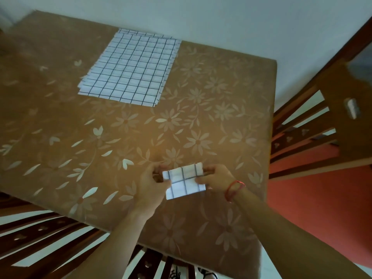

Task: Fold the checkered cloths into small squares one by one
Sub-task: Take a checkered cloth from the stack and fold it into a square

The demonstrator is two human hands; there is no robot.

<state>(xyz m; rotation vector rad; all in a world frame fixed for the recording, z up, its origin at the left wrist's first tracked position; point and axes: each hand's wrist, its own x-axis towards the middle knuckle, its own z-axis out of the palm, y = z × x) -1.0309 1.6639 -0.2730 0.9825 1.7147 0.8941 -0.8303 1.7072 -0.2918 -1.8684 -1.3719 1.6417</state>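
A small folded checkered cloth, white with dark grid lines, is held just above the table near its front edge. My left hand pinches its left side and my right hand, with a red string on the wrist, pinches its right side. A stack of several flat, unfolded checkered cloths lies at the far side of the table, well apart from both hands.
The table is covered by a brown cloth with pale flowers. A wooden chair with a red seat stands at the right. Another chair's slatted back shows at the lower left. A pale wall lies beyond.
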